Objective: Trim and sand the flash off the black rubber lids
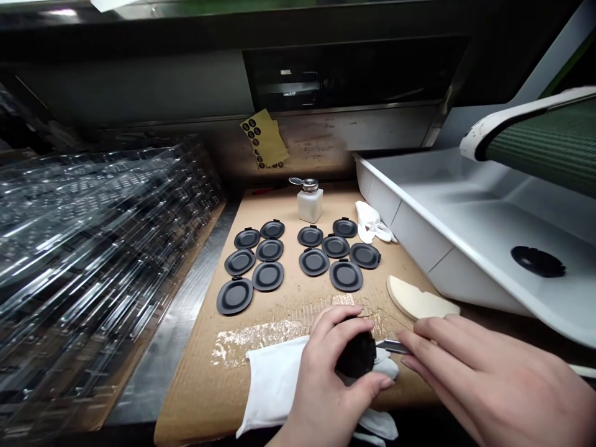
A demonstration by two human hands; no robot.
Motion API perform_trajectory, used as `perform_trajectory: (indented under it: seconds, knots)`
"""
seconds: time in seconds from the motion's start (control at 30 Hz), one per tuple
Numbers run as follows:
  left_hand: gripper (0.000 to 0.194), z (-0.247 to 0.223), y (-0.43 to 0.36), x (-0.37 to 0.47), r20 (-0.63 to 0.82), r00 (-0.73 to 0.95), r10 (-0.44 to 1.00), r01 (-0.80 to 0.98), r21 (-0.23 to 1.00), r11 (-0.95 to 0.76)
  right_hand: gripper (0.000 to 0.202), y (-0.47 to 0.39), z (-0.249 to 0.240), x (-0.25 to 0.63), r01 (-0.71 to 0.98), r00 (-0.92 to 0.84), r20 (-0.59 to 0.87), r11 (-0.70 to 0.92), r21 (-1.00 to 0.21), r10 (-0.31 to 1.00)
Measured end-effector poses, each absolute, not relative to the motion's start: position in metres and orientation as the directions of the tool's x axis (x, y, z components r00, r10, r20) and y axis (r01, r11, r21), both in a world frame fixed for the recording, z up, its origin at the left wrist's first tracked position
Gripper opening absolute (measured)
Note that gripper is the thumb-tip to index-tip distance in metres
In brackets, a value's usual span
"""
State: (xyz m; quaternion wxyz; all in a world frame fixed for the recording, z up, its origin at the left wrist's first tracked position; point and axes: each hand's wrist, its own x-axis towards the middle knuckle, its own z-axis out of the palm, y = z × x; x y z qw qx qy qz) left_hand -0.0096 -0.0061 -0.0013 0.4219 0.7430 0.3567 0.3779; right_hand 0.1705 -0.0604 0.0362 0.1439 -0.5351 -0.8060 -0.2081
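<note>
Black piece [354, 360]: left fingers [349, 328] clamp it, likely steadying.
Tool [392, 346]: right fingers [426, 345] pinch it, at piece's edge.
Discs [268, 275]: beyond piece, perhaps spread against scuffs.

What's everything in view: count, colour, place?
Cardboard: one, brown, centre
Discs: thirteen, black, twelve on cardboard, one in tub
Bottle: one, whitish, back centre
Thin item: one, red, back centre
Wall: one, grey, back
Sticker sheets: at least two, yellow, on wall
Trays: many, clear, left
Tub: one, white, right
Belt: one, green, upper right
Pad: one, cream, beside tub
Cloths: at least two, white, by tub, under left hand
Part: one, black, in left hand
Tool: one, silver, in right hand
Hands: two, bare, front
</note>
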Motion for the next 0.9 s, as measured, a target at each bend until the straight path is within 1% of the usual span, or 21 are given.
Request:
perform_trajectory:
  seconds: [0.13,0.3,0.5,0.63,0.7,0.77,0.9]
  knots:
    - [0.046,-0.002,-0.006,-0.009,0.259,0.453,0.853,0.239,0.887,-0.395,0.023,-0.059,0.038,0.168,0.921,-0.389,0.45,0.347,0.176,0.804]
    - [0.044,-0.002,-0.006,-0.009,0.264,0.457,0.849,0.248,0.879,-0.407,0.028,-0.059,0.045,0.164,0.913,-0.405,0.448,0.378,0.153,0.797]
    - [0.042,-0.002,-0.006,-0.009,0.248,0.451,0.857,0.246,0.889,-0.386,0.036,-0.057,0.053,0.161,0.902,-0.427,0.437,0.404,0.15,0.792]
    - [0.042,-0.003,-0.007,-0.009,0.229,0.444,0.866,0.242,0.9,-0.362,0.035,-0.058,0.053,0.162,0.9,-0.429,0.442,0.416,0.131,0.788]
    - [0.042,-0.004,-0.008,-0.009,0.218,0.44,0.871,0.232,0.909,-0.345,0.03,-0.059,0.051,0.165,0.92,-0.38,0.428,0.385,0.078,0.82]
    - [0.043,-0.004,-0.008,-0.01,0.2,0.434,0.878,0.221,0.921,-0.32,0.025,-0.061,0.048,0.171,0.949,-0.29,0.391,0.316,-0.002,0.874]
    - [0.044,-0.005,-0.007,-0.011,0.158,0.42,0.894,0.202,0.944,-0.262,0.024,-0.061,0.034,0.181,0.969,-0.103,0.324,0.169,-0.18,0.94]
